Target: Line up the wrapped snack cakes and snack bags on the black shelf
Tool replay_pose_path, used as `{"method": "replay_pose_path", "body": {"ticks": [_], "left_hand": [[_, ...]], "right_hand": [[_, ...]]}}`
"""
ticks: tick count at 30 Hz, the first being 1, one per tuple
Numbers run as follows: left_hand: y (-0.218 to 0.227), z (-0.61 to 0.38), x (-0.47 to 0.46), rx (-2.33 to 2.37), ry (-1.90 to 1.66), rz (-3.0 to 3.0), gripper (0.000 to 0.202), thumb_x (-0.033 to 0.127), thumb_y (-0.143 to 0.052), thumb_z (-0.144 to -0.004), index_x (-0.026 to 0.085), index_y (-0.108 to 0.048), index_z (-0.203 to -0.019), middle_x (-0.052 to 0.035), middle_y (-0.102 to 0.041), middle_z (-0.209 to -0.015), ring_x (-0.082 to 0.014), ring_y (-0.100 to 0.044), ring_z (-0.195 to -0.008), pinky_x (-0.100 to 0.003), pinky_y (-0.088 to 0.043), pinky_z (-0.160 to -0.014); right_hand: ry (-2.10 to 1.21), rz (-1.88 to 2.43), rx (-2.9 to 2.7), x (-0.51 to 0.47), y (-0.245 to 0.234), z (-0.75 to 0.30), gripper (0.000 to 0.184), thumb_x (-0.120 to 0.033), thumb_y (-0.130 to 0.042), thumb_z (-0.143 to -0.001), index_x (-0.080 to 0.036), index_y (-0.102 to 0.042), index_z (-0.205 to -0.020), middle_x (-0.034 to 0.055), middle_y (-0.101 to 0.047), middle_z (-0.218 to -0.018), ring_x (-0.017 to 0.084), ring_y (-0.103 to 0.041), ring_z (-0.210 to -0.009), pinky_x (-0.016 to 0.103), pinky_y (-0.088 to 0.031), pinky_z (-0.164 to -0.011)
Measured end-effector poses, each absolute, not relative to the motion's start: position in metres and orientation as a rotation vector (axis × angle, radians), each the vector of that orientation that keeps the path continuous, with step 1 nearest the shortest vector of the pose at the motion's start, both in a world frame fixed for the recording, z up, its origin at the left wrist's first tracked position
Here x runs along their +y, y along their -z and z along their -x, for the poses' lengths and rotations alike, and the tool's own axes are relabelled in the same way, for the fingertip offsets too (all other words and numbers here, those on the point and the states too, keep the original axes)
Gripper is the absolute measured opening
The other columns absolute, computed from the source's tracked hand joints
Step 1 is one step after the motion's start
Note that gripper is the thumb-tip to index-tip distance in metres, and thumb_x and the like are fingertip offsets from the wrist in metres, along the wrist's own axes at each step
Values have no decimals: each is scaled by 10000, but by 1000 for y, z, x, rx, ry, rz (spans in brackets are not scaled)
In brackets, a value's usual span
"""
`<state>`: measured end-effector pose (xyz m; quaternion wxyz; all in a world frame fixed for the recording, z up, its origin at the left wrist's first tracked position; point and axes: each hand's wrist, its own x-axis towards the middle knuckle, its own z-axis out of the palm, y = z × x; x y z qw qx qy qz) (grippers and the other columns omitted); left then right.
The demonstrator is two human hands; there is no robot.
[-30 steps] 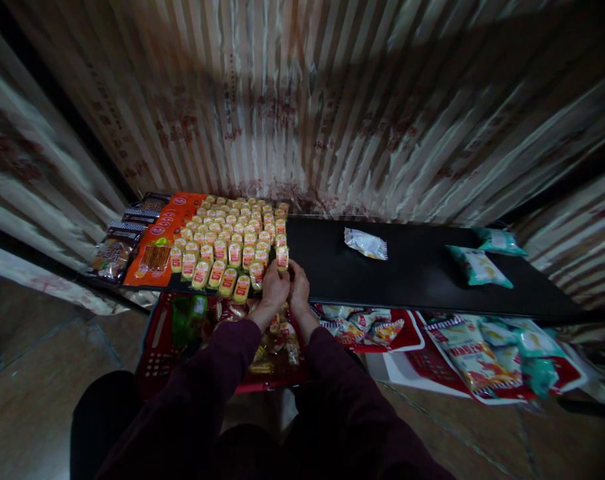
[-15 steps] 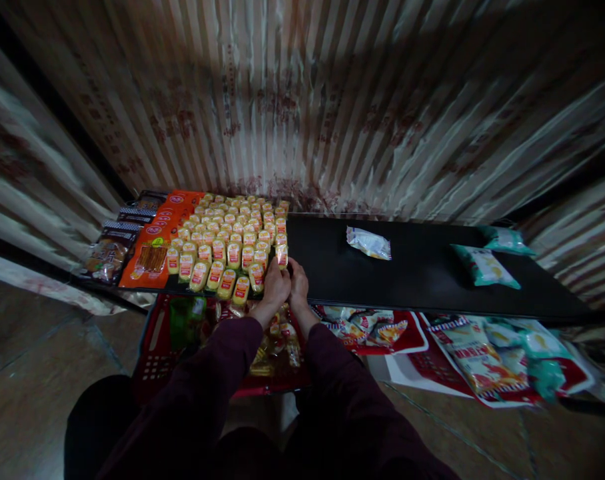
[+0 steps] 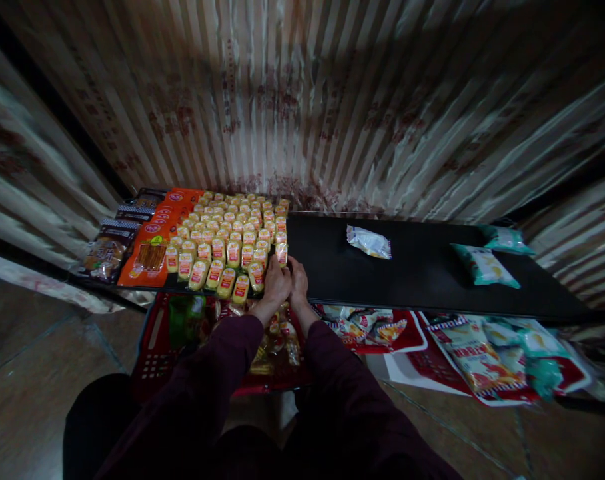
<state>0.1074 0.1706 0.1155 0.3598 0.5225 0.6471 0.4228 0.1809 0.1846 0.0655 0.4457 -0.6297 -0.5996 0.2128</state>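
Rows of small yellow snack packets (image 3: 227,240) with red labels cover the left part of a black shelf (image 3: 422,280). My left hand (image 3: 276,285) and my right hand (image 3: 298,280) are side by side at the shelf's front edge. Both have curled fingers. They press around one yellow packet (image 3: 282,253) at the right end of a row. What lies under the palms is hidden.
Orange packs (image 3: 157,240) and dark packs (image 3: 110,250) lie at the shelf's left end. A white pouch (image 3: 368,242) and two teal bags (image 3: 484,265) sit further right. A red basket (image 3: 162,347) with snacks stands below, beside more bags (image 3: 477,363). A striped curtain (image 3: 302,100) hangs behind.
My hands stay at the same packet. The view has shifted slightly.
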Motion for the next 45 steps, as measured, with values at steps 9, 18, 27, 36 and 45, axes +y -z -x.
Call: {"method": "replay_pose_path", "body": {"ticks": [9,18,27,36,45], "left_hand": [[-114,-112,164,1674,-1071,-1344,522,141,-449,-800,76,-418,-1317,-183,-406,-1414,-239,-295,-1367,-353,-235,-1129],[-115,-111,163,1702,-984,-1439,513,159,-387,-832,87,-405,-1340,-156,-402,-1427,-222,-285,-1373,-337,-221,-1142],[-109,-106,160,1700,-922,-1500,538,185,-340,-856,12,-360,-1365,-178,-304,-1480,-209,-200,-1404,-301,-162,-1162],[-113,-107,156,1691,-910,-1531,525,204,-332,-860,6,-391,-1342,-173,-276,-1494,-214,-154,-1413,-306,-160,-1162],[-106,-109,154,1691,-934,-1551,496,181,-321,-857,35,-420,-1321,-162,-346,-1463,-191,-169,-1411,-306,-152,-1167]], "right_hand": [[-536,1544,-1475,183,-60,-185,412,-167,-452,-763,-144,-590,-1151,118,-621,-1091,218,-555,-1017,367,-427,-946],[-551,1569,-1519,185,-61,-185,423,-112,-428,-749,-114,-595,-1137,133,-625,-1108,203,-551,-1036,354,-422,-967],[-556,1565,-1474,176,-67,-183,425,-104,-422,-760,-129,-594,-1148,123,-622,-1124,193,-556,-1041,361,-403,-990],[-565,1546,-1421,159,-70,-181,410,-139,-380,-808,-126,-596,-1156,131,-606,-1167,191,-544,-1076,354,-396,-993],[-560,1519,-1409,155,-70,-181,398,-141,-391,-797,-128,-612,-1128,130,-621,-1139,194,-549,-1056,365,-398,-991]]}}
